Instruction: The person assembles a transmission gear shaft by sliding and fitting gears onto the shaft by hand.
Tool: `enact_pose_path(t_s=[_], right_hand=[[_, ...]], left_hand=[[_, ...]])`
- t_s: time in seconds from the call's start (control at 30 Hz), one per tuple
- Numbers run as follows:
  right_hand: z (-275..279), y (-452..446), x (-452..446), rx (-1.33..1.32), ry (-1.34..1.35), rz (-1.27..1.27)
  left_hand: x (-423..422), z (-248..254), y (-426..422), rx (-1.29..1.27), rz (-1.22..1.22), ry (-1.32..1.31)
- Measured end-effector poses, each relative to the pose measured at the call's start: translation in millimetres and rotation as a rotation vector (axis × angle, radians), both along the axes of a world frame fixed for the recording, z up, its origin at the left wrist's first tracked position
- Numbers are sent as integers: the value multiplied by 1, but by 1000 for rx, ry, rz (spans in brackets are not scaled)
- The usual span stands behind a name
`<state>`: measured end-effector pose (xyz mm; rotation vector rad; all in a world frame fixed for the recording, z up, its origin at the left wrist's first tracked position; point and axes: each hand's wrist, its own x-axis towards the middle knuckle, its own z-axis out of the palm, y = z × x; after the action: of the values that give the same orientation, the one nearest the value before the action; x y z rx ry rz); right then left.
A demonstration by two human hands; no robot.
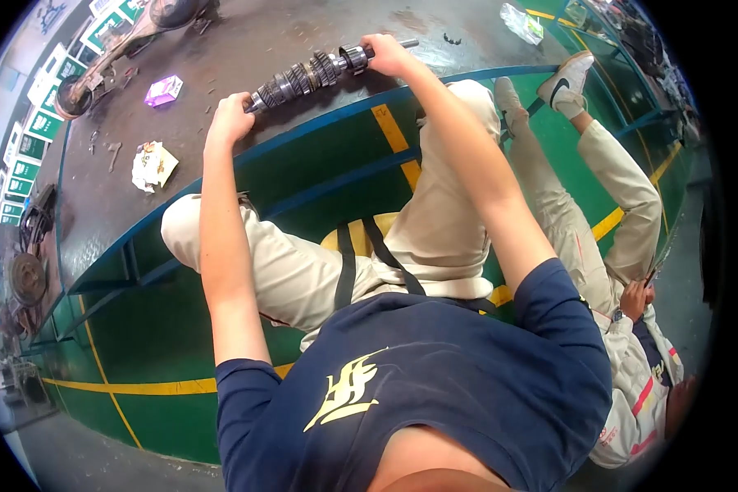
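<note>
A gearbox shaft [310, 75] with several toothed gears on it lies slantwise along the near edge of the metal-topped workbench [221, 49]. My left hand [231, 121] is closed around its left end. Near the other end, my right hand [388, 56] grips the shaft, and a thin plain tip sticks out past my fingers to the right. Whether the shaft touches the bench top I cannot tell.
On the bench are a purple box [164, 91], crumpled paper [152, 166], a small metal part [115, 156], small dark pieces [452, 39] and a plastic bag [522, 23]. A large axle-like assembly [115, 51] stands at the far left. A person [631, 328] sits to my right.
</note>
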<state>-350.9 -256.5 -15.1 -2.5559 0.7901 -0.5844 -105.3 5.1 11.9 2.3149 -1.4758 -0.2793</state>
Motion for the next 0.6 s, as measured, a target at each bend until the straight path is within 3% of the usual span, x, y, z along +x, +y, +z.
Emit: enact_pose_path(t_s=[0.23, 0.3, 0.6], right_hand=[[-7, 8, -2, -16, -16, -38], [7, 24, -6, -122, 101, -133], [16, 42, -17, -86, 183, -167]], left_hand=[[13, -19, -2, -158, -68, -93], [9, -14, -5, -110, -38, -24], [12, -9, -11, -26, 19, 19]])
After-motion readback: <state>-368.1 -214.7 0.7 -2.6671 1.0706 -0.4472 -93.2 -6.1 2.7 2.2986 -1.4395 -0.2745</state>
